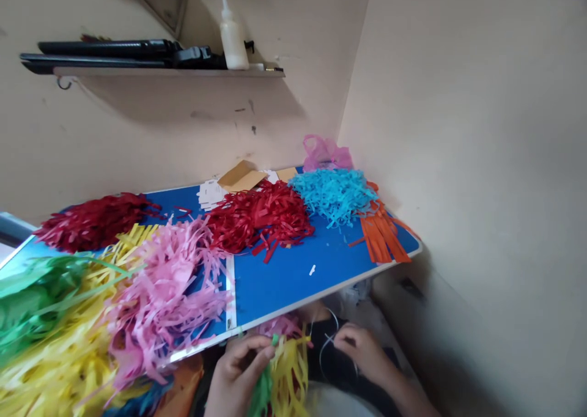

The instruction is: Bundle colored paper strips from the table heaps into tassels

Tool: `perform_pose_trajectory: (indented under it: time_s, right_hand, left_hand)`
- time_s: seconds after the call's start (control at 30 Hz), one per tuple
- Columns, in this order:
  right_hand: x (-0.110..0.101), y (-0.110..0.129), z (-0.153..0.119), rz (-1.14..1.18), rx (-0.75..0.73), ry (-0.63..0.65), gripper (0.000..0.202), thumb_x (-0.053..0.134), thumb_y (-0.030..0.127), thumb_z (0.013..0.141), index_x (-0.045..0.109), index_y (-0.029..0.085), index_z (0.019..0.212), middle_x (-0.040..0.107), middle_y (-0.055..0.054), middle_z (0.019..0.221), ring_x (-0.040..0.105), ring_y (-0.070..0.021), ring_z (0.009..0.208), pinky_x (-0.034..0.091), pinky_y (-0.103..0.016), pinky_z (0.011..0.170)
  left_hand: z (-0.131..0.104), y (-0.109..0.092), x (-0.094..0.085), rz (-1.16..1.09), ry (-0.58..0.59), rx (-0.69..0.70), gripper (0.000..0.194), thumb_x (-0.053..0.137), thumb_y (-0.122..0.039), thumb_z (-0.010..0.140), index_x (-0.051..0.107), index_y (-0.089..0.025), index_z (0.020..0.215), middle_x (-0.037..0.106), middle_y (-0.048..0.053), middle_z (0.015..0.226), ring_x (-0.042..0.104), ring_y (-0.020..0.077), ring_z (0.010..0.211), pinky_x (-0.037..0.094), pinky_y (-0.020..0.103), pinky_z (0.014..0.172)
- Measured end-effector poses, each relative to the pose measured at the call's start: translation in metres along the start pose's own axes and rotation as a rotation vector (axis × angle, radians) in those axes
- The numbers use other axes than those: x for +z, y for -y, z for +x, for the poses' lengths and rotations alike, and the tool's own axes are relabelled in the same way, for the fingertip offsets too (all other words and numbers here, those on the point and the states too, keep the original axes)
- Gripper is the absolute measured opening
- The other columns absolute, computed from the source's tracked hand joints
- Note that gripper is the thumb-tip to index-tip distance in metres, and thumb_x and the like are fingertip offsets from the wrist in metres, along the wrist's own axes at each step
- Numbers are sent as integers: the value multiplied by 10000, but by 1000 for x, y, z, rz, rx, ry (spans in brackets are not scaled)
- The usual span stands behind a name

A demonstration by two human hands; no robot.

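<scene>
Below the table's front edge, my left hand [241, 368] pinches the top of a green paper tassel [261, 389] between thumb and fingers. A yellow paper tassel [291, 374] hangs just beside it, with a bit of pink fringe [279, 325] behind. To the right, my right hand [360, 346] is closed in a pinch on a thin white string [322, 359], which curves in a loop between the hands. Whether the string passes through the tassels is too small to tell.
A blue table [275, 282] bears heaps of cut paper fringe: red [261, 215], light blue [334, 194], orange [380, 233], pink [169, 282], yellow [59, 368] and green [36, 288]. A wall shelf [174, 73] above holds a white nozzle bottle [233, 41]. Walls stand behind and right.
</scene>
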State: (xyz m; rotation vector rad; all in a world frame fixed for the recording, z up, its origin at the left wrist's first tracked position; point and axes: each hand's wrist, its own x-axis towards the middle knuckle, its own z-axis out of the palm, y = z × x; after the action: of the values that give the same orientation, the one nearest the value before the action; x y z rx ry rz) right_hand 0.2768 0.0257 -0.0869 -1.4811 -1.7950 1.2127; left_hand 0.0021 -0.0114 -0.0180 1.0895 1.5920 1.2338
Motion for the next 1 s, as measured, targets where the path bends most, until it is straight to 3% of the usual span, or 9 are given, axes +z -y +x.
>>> perform_pose_trajectory:
  time_s: [0.1,0.17,0.3,0.43,0.7,0.77,0.87,0.93,1.0]
  right_hand:
    - [-9,25,6,226,67,-66,185,587,335,839,647,192,737,677,-23,770,627,-201,784,455,-288,749]
    - [-9,50,7,380,62,-41,194,590,357,843,625,194,742,677,-17,742,628,-188,764,464,-273,747]
    - [9,94,4,500,25,102,173,590,325,818,595,187,714,627,10,637,537,-116,525,419,-214,531]
    - [30,111,6,416,27,170,145,591,275,790,595,171,688,605,13,581,469,-87,444,341,-192,438]
    - [41,115,14,476,53,199,183,606,305,777,548,169,669,578,24,548,479,-80,414,353,-184,420]
    - [42,113,16,539,72,208,138,637,287,747,570,169,774,585,40,575,512,-88,424,376,-186,432]
    - [44,108,20,655,125,287,333,711,256,665,587,168,961,595,59,628,539,-97,434,404,-198,449]
    - [44,104,23,682,145,387,395,759,269,614,610,159,963,590,57,608,525,-104,426,399,-210,446]
    - [43,104,24,609,110,398,295,744,298,653,639,163,894,574,47,567,514,-117,437,393,-227,459]
  left_hand:
    - [-3,-3,9,-282,23,-260,356,868,-447,565,732,-169,742,728,22,686,668,167,614,510,219,553]
    - [-5,-4,16,-428,-4,-380,398,893,-437,517,719,-164,750,709,11,628,647,154,555,493,219,530]
    - [-6,-3,25,-518,42,-483,425,911,-408,487,713,-147,758,678,10,546,626,153,495,487,237,511]
    - [-6,-3,24,-578,101,-524,429,923,-390,470,714,-139,749,670,14,518,619,146,480,483,231,506]
    - [-13,-8,23,-541,132,-440,364,896,-404,541,706,-142,709,674,13,535,581,101,478,436,190,516]
    - [-14,-8,23,-462,140,-355,364,878,-415,567,705,-143,736,674,10,546,585,107,497,438,196,529]
    - [-15,-7,22,-317,109,-164,307,840,-379,614,657,-167,742,659,-14,587,607,126,557,461,211,567]
    - [-16,-4,21,-159,73,-54,271,805,-352,643,595,-193,706,639,-29,604,608,132,573,465,214,567]
    - [-18,3,20,25,56,48,240,747,-354,695,552,-214,705,641,-27,629,617,139,587,463,216,568]
